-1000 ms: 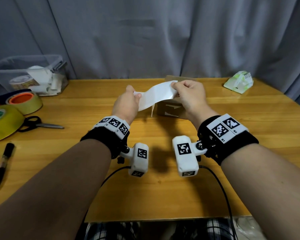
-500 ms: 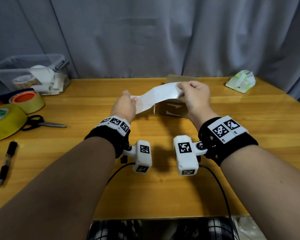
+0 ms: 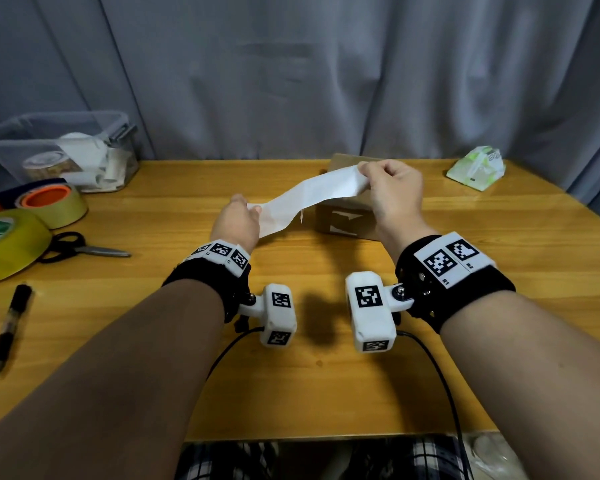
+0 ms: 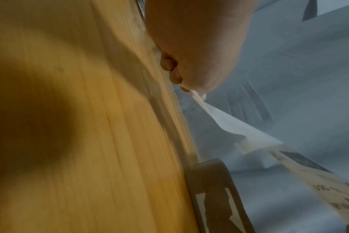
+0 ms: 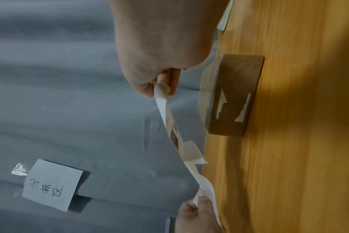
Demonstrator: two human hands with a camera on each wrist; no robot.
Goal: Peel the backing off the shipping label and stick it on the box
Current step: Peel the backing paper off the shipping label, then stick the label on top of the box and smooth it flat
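Observation:
A white shipping label [image 3: 321,190] and its backing [image 3: 274,216] stretch as one strip between my hands, above the table. My left hand [image 3: 253,209] pinches the lower left end, the plain backing [image 4: 225,123]. At the raised right end my right hand [image 3: 362,173] pinches the printed label [image 5: 172,126]. They are partly pulled apart, and a small flap [image 5: 191,151] sticks out at the seam. The brown cardboard box [image 3: 343,221] sits on the table just behind and below the strip, under my right hand. It shows in both wrist views: box [image 4: 213,186], box [image 5: 229,94].
Left of me lie two tape rolls [image 3: 54,206], scissors [image 3: 84,249] and a pen [image 3: 9,329]. A clear plastic bin [image 3: 59,150] stands at the back left, a green tissue pack [image 3: 475,168] at the back right. A grey curtain [image 3: 291,74] with a taped note [image 5: 50,186] hangs behind.
My hands have drawn apart, the right one moving right and the left one lower. The strip between them is now longer and more stretched.

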